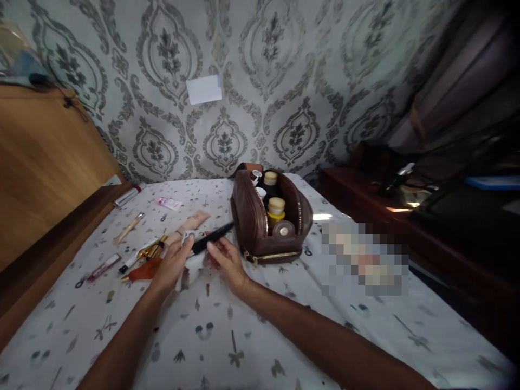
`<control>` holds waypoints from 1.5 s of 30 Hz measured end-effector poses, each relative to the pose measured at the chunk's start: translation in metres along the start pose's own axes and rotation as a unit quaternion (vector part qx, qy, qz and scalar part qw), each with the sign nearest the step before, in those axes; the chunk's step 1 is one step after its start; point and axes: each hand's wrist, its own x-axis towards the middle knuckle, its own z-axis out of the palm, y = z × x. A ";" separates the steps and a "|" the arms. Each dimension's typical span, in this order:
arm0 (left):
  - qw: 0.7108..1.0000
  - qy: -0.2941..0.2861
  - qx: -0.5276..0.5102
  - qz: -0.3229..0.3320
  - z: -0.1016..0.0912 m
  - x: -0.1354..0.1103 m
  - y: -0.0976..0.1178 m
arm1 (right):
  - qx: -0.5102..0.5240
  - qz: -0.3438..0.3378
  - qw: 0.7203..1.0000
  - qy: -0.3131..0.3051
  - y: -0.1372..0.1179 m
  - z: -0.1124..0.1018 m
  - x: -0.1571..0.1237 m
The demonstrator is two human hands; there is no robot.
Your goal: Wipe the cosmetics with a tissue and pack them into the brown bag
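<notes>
My left hand point(174, 266) is closed on a crumpled white wipe point(188, 236), and part of it hangs below the fingers. A long, slim black item point(213, 238), its exact kind unclear, slants up between my hands toward the bag. My right hand point(228, 265) has its thumb and fingers closed at the lower side of that item; some fingertips are hidden. Just beyond stands a brown zip toiletry bag point(252, 222), unzipped, with a yellow bottle point(277, 212) and other containers inside. Beside my left hand lie an orange tube point(145, 270) and gold-coloured cosmetics point(152, 249).
A pink-and-white tube point(169, 203), a brush-like item point(129, 227) and a pinkish tube point(103, 267) lie to the left on the patterned white cloth point(219, 336). A blurred-out object point(365, 260) lies at right. A wooden panel point(49, 157) borders the left, a patterned wall the back.
</notes>
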 end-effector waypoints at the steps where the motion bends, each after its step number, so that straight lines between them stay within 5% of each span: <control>1: 1.000 -0.012 0.012 0.005 -0.002 0.002 0.000 | 0.020 0.013 1.000 0.005 0.000 0.001 0.000; 7: 0.994 0.057 0.065 0.066 -0.012 0.008 0.008 | 0.075 0.041 0.996 0.014 -0.001 0.002 0.001; 12: 0.961 0.139 0.194 0.140 -0.017 0.004 0.020 | 0.095 0.057 0.994 0.018 0.001 -0.002 0.006; 18: 0.920 -0.018 0.296 0.256 -0.022 -0.001 0.023 | 0.103 0.068 0.992 0.019 0.001 -0.002 0.008; 21: 0.901 -0.070 0.344 0.255 -0.029 -0.005 0.023 | 0.106 0.071 0.992 0.021 0.000 -0.001 0.008; 25: 0.858 -0.100 0.450 0.224 -0.032 -0.009 0.018 | 0.104 0.070 0.992 0.016 0.000 -0.002 0.009; 32: 0.820 -0.089 0.476 0.304 -0.026 -0.005 0.008 | 0.103 0.061 0.993 0.001 0.000 -0.003 0.010; 40: 0.801 -0.062 0.501 0.321 -0.026 0.000 0.064 | 0.093 0.060 0.993 -0.031 0.000 -0.004 0.011; 45: 0.803 -0.040 0.471 0.363 0.010 0.014 0.119 | 0.089 0.062 0.993 -0.053 0.000 -0.007 0.012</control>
